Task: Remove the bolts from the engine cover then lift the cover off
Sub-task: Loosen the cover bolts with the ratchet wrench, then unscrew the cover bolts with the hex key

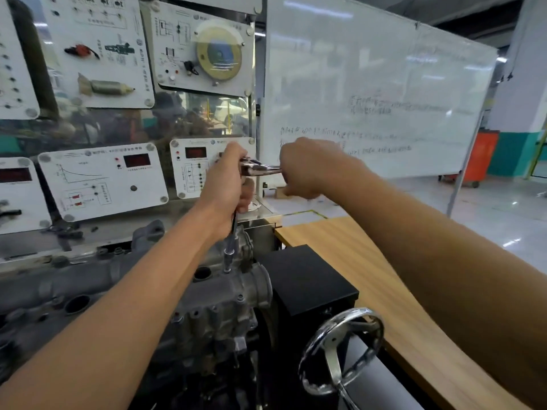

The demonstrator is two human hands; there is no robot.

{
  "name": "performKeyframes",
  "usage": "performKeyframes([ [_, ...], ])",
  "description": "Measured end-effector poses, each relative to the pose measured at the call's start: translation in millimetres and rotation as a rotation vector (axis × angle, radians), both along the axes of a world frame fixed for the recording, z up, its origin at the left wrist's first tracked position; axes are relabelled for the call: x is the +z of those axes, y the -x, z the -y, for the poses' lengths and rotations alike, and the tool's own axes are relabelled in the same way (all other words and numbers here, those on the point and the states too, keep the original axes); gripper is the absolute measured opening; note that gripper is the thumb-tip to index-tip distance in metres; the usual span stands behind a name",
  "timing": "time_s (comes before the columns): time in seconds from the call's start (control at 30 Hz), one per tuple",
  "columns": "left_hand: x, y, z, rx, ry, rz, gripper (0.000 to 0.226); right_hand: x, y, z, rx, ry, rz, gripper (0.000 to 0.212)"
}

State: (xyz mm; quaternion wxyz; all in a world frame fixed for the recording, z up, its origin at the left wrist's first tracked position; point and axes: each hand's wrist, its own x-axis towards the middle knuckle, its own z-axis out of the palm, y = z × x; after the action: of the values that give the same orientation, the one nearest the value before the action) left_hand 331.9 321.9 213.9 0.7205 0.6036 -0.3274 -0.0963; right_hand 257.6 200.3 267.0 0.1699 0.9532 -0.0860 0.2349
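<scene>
The grey cast-metal engine cover (217, 294), just off the left edge of the light wooden counter (361, 261), is judged heavy and rigid, best lifted by both ends, while the chrome ratchet wrench (260, 169) is gripped in the curled fingers of the left hand (226, 184) and right hand (307, 170).

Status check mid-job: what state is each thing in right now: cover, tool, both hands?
Engine cover: in place on the engine.
Ratchet: roughly level, held at both ends.
Extension: near upright, socket end down on the cover.
Left hand: grips the extension's top at the ratchet head.
Right hand: grips the ratchet handle.
</scene>
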Motion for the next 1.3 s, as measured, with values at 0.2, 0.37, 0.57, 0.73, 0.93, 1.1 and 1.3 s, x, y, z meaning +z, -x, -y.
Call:
performKeyframes([
  [0.2,11.7,34.4,5.9,-0.038,-0.134,0.072,0.035,-15.3,-3.0,17.9,0.112,-0.132,0.278,0.014],
  [0.37,38.2,82.0,50.2,-0.250,0.006,0.051,0.032,4.0,99.2,64.1,-0.010,-0.197,0.338,0.017],
  [0.57,-36.3,162.0,158.3,-0.513,-0.147,0.036,0.015,-51.1,253.5,149.5,-0.380,-0.638,0.108,0.021],
  [0.73,-147.6,215.9,228.8,-0.506,-0.594,0.592,0.018,-142.7,350.5,203.8,-0.758,-0.857,0.064,0.018],
  [0.93,-214.3,258.6,271.7,-0.419,-0.658,0.781,0.016,-225.3,394.6,224.6,-0.942,-0.875,-0.027,0.020],
  [1.1,-227.9,258.4,285.5,-0.378,-0.686,0.898,0.020,-252.4,406.7,231.5,-0.927,-0.858,-0.066,0.021],
  [1.3,-245.3,250.5,284.6,-0.372,-0.651,0.924,0.024,-252.1,397.2,270.0,-0.834,-0.832,0.159,0.029],
])
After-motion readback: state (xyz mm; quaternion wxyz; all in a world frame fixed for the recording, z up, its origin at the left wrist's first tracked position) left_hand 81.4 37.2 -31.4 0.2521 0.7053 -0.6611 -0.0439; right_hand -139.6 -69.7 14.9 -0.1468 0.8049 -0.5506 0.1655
